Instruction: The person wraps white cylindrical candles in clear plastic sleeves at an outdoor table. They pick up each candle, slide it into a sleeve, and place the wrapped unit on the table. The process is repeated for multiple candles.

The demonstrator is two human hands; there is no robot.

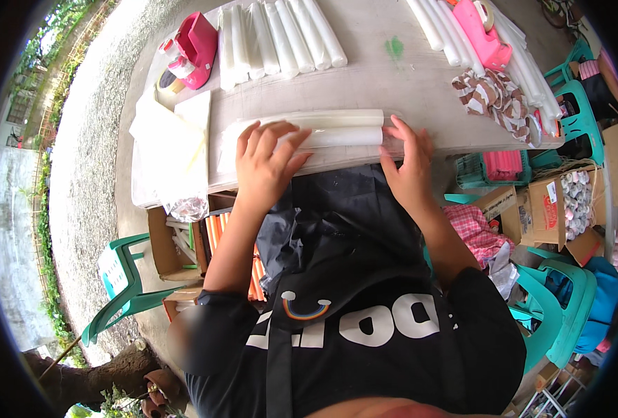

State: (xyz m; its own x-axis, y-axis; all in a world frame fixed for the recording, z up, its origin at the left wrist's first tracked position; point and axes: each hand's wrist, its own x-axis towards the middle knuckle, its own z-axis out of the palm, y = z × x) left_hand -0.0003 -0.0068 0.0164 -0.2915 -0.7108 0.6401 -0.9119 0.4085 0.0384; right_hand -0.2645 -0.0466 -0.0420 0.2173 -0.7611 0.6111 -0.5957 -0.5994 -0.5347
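Two white rods lie between open hands

Nearest me, black cloth [351,209] covers the person's lap, below the table's [406,87] near edge. Just past that edge, two white rods [354,136], candle-like, lie side by side in clear film [227,143], which trails off to their left.

The left hand [266,157] is over the left part of the pair, its fingers bent and spread, a little blurred; I can't tell whether the tips press down. The right hand [412,160] is at the right ends, thumb and forefinger apart, pinching nothing that I can see.

I'd judge the rods light and stiff, smooth enough to roll, and perhaps brittle if bent or dropped. The film looks thin, slick and easily wrinkled. A light hold near both ends, with the pair kept level, seems safest; gripping the loose film alone could let them slide.

Beyond, white sheets [166,136] lie left and a brown-and-white cloth [490,101] right. Farther off are a pink tape dispenser [201,45] and a row of film-wrapped white rods [288,35].
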